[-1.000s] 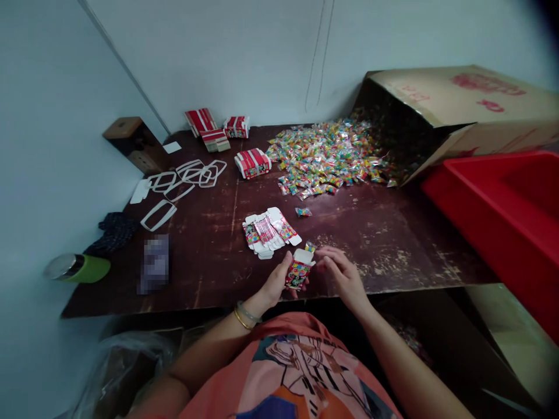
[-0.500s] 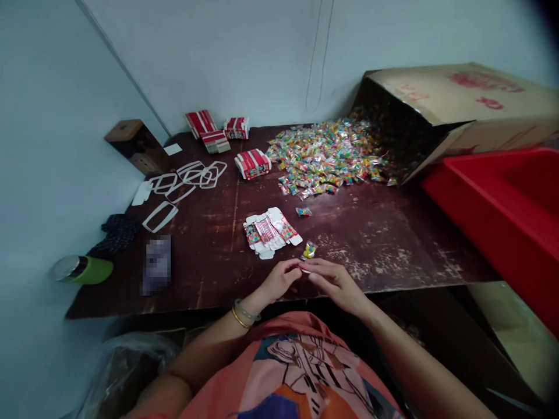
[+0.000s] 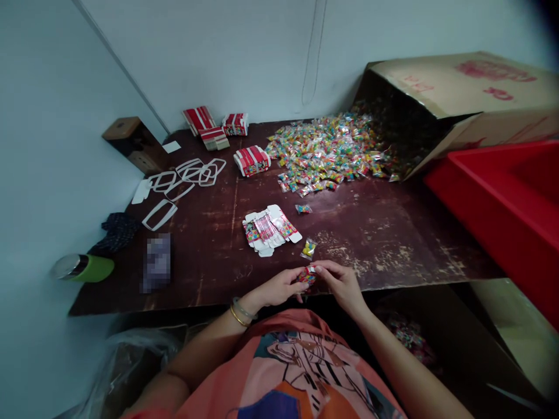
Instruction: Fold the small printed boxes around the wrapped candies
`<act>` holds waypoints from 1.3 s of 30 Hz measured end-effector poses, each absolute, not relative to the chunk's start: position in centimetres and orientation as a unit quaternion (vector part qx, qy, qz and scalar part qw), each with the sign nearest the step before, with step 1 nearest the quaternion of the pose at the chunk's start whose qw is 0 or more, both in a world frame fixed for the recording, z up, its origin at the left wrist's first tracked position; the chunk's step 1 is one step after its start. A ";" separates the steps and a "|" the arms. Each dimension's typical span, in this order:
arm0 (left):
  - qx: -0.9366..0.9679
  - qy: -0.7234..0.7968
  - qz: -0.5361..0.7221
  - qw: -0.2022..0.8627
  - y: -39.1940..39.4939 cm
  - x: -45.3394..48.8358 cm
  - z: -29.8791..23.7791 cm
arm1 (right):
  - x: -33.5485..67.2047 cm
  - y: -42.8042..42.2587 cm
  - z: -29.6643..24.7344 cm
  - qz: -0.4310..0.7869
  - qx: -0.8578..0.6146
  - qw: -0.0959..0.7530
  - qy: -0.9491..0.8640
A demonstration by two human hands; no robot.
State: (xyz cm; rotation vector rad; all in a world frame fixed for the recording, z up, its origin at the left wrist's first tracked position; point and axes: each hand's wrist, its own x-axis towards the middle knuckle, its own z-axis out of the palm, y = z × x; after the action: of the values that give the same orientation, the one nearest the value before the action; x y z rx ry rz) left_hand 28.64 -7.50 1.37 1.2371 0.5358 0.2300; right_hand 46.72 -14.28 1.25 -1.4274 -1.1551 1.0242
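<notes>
Shifted small printed carton (image 3: pixel 307 276) from upright, flap open, to a two-sided pinch between left hand (image 3: pixel 279 289) and right hand (image 3: pixel 341 283) at near edge of counter (image 3: pixel 393 244). Held close to body, likely for pressing flaps shut; candy packet (image 3: pixel 308 249) lying just beyond.

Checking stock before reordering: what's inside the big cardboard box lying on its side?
Small colourful sweet packets spill from the open mouth of the cardboard box onto the table. A few show just inside; deeper in, the interior is dark, so how many remain cannot be seen.
</notes>
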 end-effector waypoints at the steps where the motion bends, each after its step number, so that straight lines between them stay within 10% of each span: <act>1: 0.571 0.248 0.106 0.776 -7.5 28.6 1.3 | 46.6 -14.3 1.1 0.397 -0.583 0.502 -0.499; 8: 0.527 0.214 0.118 0.814 -9.2 30.8 1.6 | 50.0 -17.4 2.5 0.357 -0.577 0.436 -0.591; 15: 0.524 0.298 0.155 0.783 -6.7 30.4 1.5 | 62.3 -22.7 4.2 0.267 -0.741 0.187 -0.587; 27: 0.442 0.415 0.216 0.766 -5.3 24.6 1.1 | 47.4 -0.6 -0.3 0.184 -0.512 0.233 -0.806; 39: 0.238 0.376 0.305 0.842 -6.8 28.3 0.6 | 43.4 -13.4 1.1 0.109 -0.510 0.319 -0.791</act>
State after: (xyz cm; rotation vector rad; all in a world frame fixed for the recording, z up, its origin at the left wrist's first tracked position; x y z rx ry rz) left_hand 28.28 -6.83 0.60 0.5026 0.7944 0.6442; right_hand 43.37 -13.43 1.10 -1.3404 -2.0809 0.2875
